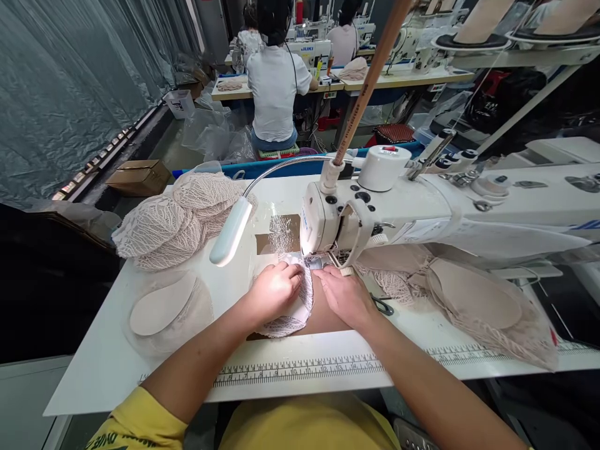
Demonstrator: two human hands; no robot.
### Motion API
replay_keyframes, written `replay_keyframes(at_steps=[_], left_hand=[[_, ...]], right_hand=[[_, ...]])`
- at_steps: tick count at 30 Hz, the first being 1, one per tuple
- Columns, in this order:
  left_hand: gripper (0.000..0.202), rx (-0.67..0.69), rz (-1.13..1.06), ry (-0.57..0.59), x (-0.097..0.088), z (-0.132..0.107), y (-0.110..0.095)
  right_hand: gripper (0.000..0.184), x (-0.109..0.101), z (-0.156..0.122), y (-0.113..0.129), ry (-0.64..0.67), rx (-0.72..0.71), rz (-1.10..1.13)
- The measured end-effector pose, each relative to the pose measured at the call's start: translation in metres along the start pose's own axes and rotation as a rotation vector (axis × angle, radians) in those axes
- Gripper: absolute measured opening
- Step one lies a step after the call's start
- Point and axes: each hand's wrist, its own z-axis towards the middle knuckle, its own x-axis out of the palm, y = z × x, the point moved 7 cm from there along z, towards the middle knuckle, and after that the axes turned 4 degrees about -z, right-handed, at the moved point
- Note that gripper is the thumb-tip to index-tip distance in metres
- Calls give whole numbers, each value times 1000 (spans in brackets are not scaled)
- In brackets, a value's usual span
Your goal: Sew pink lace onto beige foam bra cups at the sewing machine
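Observation:
My left hand (275, 289) lies curled on a white lace cup piece (300, 312), pressing it to the table just left of the needle. My right hand (345, 295) rests flat on beige fabric (328, 319) right of the needle, fingertips at the presser foot (319, 262). The lace and beige fabric run together under the head of the white sewing machine (422, 212). A slim white lamp (231, 231) on a gooseneck hangs left of the machine head.
A heap of lace cups (180, 215) sits at the table's far left, a single beige pad (162, 307) nearer me. Sewn beige pieces (478, 300) pile under the machine arm. Scissors (384, 306) lie by my right wrist. A ruler strip (300, 369) lines the front edge. People sew at tables behind.

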Motion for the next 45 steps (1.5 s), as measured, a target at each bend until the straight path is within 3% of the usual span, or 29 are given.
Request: replay_keyframes(at_steps=[3,10,26,45], left_hand=[[33,80,4,4,4,-3,-4],[40,80,-3,-3,7,-5,-1],[41,113,-32,-21,10,0,7],[31,179,-138,-198,4,3,14]], right_hand=[[35,-1,-2,0,-26,-15,-8],[37,0,-4,12,-17,-103,-13],[38,9,1,13,49,-67,-91],[38,8,0,10,11,-93,-39]])
